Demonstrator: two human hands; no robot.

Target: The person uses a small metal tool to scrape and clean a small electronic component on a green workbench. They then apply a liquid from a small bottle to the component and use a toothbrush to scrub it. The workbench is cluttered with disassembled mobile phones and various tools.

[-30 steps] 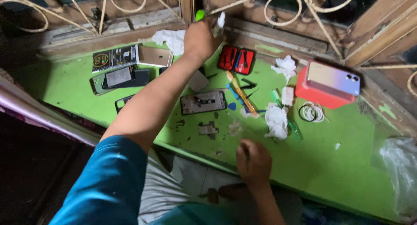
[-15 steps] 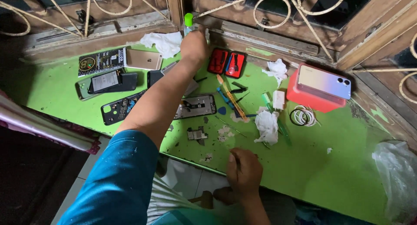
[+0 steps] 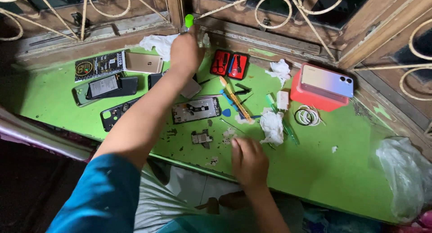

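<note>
Since half a second ago, little has shifted: left hand (image 3: 184, 53) still reaches to the window ledge, fingers closed round a green-tipped tool (image 3: 189, 21), light, stiff, best gripped by its handle. Mid-table lies the opened phone (image 3: 196, 110), fragile. Right hand (image 3: 249, 163) rests, fingers loosely curled, on the green table (image 3: 342, 170).

chipped green table (image 3: 324, 179); brown wooden window frame (image 3: 270, 35) with curled metal grille (image 3: 279, 3) behind
</note>
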